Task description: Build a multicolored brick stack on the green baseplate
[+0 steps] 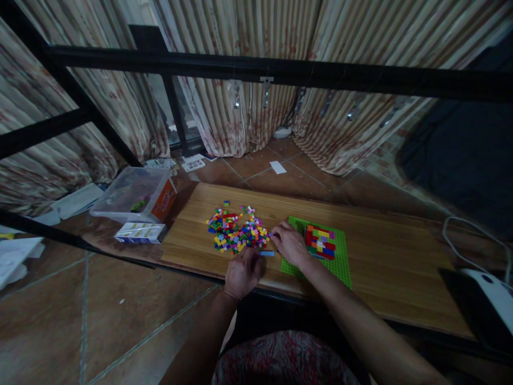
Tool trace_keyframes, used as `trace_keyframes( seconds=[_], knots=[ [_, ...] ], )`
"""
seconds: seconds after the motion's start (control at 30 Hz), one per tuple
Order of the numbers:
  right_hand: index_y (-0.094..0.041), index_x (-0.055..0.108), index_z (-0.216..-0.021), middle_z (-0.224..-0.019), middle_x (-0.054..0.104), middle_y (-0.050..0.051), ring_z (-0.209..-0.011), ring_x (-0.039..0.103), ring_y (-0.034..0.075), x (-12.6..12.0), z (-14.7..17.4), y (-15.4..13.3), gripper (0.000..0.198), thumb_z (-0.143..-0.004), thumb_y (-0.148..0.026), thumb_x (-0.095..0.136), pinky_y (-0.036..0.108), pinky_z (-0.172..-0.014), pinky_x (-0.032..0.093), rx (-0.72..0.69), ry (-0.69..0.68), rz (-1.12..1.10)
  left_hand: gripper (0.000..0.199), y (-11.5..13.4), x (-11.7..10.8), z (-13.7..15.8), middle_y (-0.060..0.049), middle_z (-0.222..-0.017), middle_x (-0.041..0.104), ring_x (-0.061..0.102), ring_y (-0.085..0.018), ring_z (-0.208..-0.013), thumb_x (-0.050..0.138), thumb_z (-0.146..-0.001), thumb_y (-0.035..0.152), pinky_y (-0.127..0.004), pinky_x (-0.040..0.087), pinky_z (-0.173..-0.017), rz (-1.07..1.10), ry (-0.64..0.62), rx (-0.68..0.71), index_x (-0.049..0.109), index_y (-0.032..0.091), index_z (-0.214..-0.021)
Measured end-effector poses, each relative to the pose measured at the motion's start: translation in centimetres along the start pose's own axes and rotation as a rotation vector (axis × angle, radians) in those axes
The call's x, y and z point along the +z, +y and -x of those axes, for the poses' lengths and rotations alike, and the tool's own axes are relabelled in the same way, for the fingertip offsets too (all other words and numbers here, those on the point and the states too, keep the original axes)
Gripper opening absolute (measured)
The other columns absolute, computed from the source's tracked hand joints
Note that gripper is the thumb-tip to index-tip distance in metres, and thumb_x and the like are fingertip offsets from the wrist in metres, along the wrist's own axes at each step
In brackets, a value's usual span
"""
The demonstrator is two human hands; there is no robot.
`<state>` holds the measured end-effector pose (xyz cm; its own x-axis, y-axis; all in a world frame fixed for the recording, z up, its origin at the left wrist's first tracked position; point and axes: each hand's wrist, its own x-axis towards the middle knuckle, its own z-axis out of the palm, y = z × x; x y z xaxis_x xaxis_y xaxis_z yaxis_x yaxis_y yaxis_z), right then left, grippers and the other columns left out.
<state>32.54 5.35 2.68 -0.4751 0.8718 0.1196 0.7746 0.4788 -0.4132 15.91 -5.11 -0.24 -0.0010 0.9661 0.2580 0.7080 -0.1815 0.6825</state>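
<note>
Over the front edge of the pile of small toy bricks (236, 230), my left hand (242, 271) has its fingers curled together. A long light blue brick (266, 253) sticks out to the right from its fingertips. My right hand (289, 241) reaches in from the right, fingers pinched at a small purple brick (271, 234) by the pile's right edge. Under that wrist lies a green baseplate (340, 270), partly covered by the hand and forearm. Red, yellow, blue, white and other bricks form a built block (320, 242) on the plate.
The wooden board (385, 267) bears the pile and the baseplate. Left of it stand a clear plastic bin (132, 190) and a small box (141, 232). A black frame bar (256, 67) crosses before the curtains. At right lie a white device (491, 294) and its cable (460, 248).
</note>
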Motion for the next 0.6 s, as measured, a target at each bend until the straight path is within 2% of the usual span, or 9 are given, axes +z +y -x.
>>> trace_keyframes(
  seconds=[0.13, 0.23, 0.33, 0.43, 0.6],
  knots=[
    [-0.022, 0.061, -0.091, -0.096, 0.06, 0.005, -0.094, 0.056, 0.02, -1.0, 1.6, -1.4, 0.015, -0.093, -0.026, 0.047, 0.031, -0.084, 0.043, -0.008, 0.069, -0.077, 0.018, -0.2, -0.2, 0.0, -0.003, -0.088, 0.063, 0.062, -0.015, -0.08, 0.049, -0.089, 0.029, -0.028, 0.05, -0.073, 0.103, 0.035, -0.049, 0.053, 0.021, -0.105],
    [-0.022, 0.06, -0.093, -0.095, 0.062, 0.005, -0.093, 0.058, 0.02, -1.7, 3.4, -2.5, 0.016, -0.094, -0.029, 0.046, 0.031, -0.084, 0.043, 0.016, 0.11, -0.225, 0.022, 0.1, -0.5, 0.0, -0.005, -0.094, 0.064, 0.063, -0.015, -0.084, 0.05, -0.09, 0.029, -0.029, 0.052, -0.078, 0.197, 0.075, -0.049, 0.052, 0.021, -0.111],
    [-0.022, 0.061, -0.093, -0.094, 0.064, 0.004, -0.088, 0.059, 0.018, -2.1, 5.5, -3.3, 0.016, -0.093, -0.031, 0.047, 0.029, -0.079, 0.044, 0.085, 0.07, -0.403, 0.029, 1.5, -1.0, 0.1, -0.008, -0.106, 0.063, 0.062, -0.017, -0.096, 0.052, -0.09, 0.027, -0.031, 0.052, -0.085, 0.226, 0.075, 0.049, 0.051, 0.022, -0.119],
    [-0.022, 0.062, -0.093, -0.09, 0.065, 0.002, -0.081, 0.059, 0.016, -2.4, 7.2, -3.3, 0.018, -0.092, -0.033, 0.049, 0.028, -0.072, 0.043, 0.147, -0.031, -0.561, 0.028, 3.5, -1.2, -0.1, -0.007, -0.112, 0.062, 0.059, -0.017, -0.104, 0.05, -0.091, 0.021, -0.032, 0.051, -0.089, 0.21, 0.001, 0.206, 0.055, 0.024, -0.119],
    [-0.02, 0.064, -0.084, -0.078, 0.063, 0.0, -0.073, 0.055, 0.015, -3.2, 8.9, -2.0, 0.024, -0.088, -0.041, 0.053, 0.026, -0.066, 0.041, 0.236, -0.078, -0.812, 0.018, 6.0, -1.0, -0.9, -0.005, -0.1, 0.065, 0.061, -0.015, -0.094, 0.049, -0.092, 0.018, -0.027, 0.052, -0.083, 0.171, -0.086, 0.344, 0.06, 0.022, -0.105]
  ],
)
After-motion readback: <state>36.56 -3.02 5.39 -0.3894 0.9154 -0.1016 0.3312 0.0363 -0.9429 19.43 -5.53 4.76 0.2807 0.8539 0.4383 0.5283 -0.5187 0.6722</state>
